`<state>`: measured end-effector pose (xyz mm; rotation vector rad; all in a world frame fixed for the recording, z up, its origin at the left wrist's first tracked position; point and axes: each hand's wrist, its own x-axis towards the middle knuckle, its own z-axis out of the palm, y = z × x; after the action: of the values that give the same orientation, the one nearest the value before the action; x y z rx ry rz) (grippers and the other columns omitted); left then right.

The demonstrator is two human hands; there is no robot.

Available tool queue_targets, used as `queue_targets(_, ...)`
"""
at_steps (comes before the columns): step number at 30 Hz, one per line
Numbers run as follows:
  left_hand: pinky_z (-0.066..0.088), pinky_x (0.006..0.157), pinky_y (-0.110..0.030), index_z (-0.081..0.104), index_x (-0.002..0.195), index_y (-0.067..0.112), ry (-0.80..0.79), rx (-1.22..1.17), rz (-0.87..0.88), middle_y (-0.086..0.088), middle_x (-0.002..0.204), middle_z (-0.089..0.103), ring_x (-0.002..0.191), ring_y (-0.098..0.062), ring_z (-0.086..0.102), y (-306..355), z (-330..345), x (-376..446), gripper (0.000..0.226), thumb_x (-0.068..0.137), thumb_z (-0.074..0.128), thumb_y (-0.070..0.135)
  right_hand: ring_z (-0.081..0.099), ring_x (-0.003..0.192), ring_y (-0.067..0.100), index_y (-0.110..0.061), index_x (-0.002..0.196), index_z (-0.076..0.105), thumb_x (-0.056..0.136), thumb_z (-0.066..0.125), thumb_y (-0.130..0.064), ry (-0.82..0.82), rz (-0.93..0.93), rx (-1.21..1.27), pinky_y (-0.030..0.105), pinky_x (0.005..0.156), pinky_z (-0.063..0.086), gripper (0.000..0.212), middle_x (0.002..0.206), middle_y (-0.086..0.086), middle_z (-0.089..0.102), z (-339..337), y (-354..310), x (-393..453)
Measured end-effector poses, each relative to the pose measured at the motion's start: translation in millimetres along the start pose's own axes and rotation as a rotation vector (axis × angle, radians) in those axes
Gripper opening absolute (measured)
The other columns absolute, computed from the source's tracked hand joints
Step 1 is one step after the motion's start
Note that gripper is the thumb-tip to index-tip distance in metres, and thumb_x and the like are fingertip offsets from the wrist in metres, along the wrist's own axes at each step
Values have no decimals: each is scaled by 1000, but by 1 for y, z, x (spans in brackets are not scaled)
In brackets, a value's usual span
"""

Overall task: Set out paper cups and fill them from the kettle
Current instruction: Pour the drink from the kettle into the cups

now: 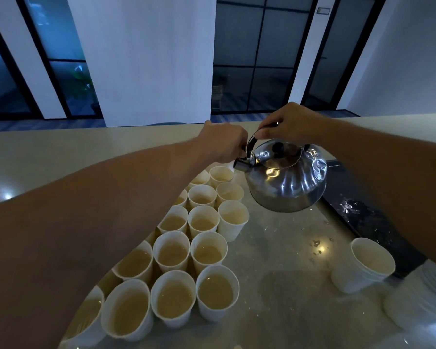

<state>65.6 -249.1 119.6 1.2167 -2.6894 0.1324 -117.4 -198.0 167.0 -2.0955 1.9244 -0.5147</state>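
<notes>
My right hand (291,122) is wrapped around the black handle (251,140) of the kettle (287,177), holding it up off the counter (274,260), tipped spout (242,165) down toward the far cups. It's shiny steel, kinda ribbed, lid (278,153) with a black knob, droplets on the side. My left hand (224,142) is curled right at the spout, pinching its little cap I think. The cups (171,255) sit in tight rows under my left arm, mostly filled with pale liquid. A stack (363,265) of spares lies tilted off to the right.
</notes>
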Motion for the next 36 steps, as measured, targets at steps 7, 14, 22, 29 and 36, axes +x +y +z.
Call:
queue_targets(7,30,80,-38,57,102,32,-53,-1,-28,5,107,65,95,-18,55,9,6,-10,17,96,56,47,54,84,0,-26,108,75,87,72,-40,-51,-40,-67,16,67,36,25,100,-10,68,4,-7,-10)
queue_targets(14,34,91,-43,60,113,28,-102,-32,-51,5,105,64,91,-16,48,16,7,-18,27,96,56,48,57,88,5,-25,110,74,86,71,-43,-88,-40,-109,17,66,37,30,101,-10,68,4,-14,-14)
queue_targets(22,36,94,-45,59,121,26,-117,-45,-57,2,112,66,92,-17,48,19,6,-18,34,95,57,50,62,95,11,-27,106,75,86,72,-44,-100,-36,-149,22,70,42,26,99,-9,70,3,-15,-11)
queue_targets(29,31,85,-40,58,121,26,-134,-34,-54,2,110,65,92,-18,49,23,4,-19,34,96,55,49,61,93,10,-29,103,75,85,73,-45,-106,-19,-168,25,73,43,24,97,-11,70,1,-14,-11)
queue_targets(36,30,86,-40,58,123,26,-152,-31,-60,1,112,65,94,-18,49,26,5,-20,35,96,55,49,60,93,11,-27,108,75,86,72,-43,-114,-13,-181,25,72,41,27,99,-9,69,3,-14,-12)
